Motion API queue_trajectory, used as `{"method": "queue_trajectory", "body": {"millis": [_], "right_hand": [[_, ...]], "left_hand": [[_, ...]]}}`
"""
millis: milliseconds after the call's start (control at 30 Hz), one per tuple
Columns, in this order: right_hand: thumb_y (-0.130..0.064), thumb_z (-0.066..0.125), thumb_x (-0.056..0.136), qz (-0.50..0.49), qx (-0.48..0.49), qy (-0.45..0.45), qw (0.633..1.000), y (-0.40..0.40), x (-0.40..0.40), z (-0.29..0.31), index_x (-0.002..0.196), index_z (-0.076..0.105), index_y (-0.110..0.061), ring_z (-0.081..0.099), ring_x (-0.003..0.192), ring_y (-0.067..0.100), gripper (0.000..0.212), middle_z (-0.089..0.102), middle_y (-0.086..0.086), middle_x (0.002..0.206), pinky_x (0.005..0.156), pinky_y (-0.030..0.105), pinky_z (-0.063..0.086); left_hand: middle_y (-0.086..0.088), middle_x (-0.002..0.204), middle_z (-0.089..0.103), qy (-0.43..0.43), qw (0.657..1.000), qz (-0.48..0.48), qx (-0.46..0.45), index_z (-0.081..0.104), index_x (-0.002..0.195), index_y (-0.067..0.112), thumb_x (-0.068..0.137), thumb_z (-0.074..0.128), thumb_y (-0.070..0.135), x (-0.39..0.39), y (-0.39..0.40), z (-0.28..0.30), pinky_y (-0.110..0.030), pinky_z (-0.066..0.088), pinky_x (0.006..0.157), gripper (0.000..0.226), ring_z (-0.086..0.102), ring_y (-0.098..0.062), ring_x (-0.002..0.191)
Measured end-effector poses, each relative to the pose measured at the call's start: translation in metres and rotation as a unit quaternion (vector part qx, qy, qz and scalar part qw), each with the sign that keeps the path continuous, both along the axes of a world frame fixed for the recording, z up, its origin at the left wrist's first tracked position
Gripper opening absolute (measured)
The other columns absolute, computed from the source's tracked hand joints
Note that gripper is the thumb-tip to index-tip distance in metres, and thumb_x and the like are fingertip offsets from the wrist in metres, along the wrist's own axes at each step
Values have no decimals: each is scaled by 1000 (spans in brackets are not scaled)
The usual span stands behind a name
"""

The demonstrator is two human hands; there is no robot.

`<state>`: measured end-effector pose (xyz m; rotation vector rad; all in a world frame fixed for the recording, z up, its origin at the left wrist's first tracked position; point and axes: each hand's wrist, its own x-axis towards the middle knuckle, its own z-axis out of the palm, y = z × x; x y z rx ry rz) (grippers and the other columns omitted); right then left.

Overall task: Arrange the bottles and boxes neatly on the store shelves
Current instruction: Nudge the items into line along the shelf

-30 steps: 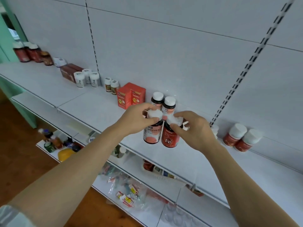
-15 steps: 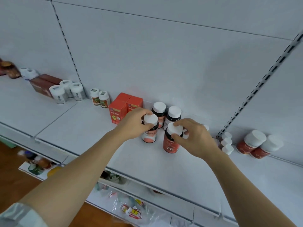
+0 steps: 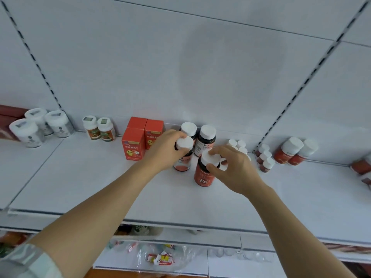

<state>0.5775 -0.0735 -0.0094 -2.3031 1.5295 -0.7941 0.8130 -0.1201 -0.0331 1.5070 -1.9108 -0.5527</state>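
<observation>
My left hand (image 3: 164,150) grips the white cap of a dark bottle with a pink label (image 3: 182,162), which stands on the white shelf (image 3: 84,177). My right hand (image 3: 234,167) pinches the cap of a red bottle marked Fe (image 3: 203,174), standing just right of it. Two more dark white-capped bottles (image 3: 206,139) stand behind them against the back wall. Two orange boxes (image 3: 133,144) stand to the left of my left hand.
Left along the shelf stand two small bottles (image 3: 99,129) and three white jars (image 3: 40,125). Small white-capped bottles (image 3: 265,157) and two red bottles (image 3: 291,151) stand to the right. A lower shelf holds a plastic bag of packets (image 3: 160,257).
Both bottles went from held in the air to standing on the shelf in front of the back pair. The camera has swung right and closer.
</observation>
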Motion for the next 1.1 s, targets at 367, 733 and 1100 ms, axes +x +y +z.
{"method": "queue_trajectory", "body": {"millis": [367, 733, 1100], "right_hand": [[-28, 77, 80, 6, -14, -5, 1000, -3, -2, 3, 109, 67, -24, 58, 75, 7, 31, 57, -18, 97, 68, 17, 46], [-27, 77, 79, 27, -22, -14, 999, -7, -10, 4, 108, 66, -25, 58, 75, 8, 31, 57, -19, 97, 68, 24, 49], [-27, 76, 80, 40, -37, -22, 998, -5, -15, 9, 110, 66, -25, 56, 77, 7, 32, 62, -14, 107, 69, 24, 49]], "left_hand": [[3, 124, 56, -3, 1000, -22, -21, 58, 126, 18, 86, 73, 29, -3, -1, -1, -33, 46, 94, 43, 54, -14, 110], [1, 128, 53, -37, 999, -20, -26, 54, 129, 17, 89, 70, 28, -9, 2, 2, -38, 47, 94, 44, 53, -17, 114], [-2, 122, 56, -93, 991, 29, -94, 59, 121, 14, 86, 71, 31, -1, 18, 18, -33, 45, 90, 41, 52, -20, 114]]}}
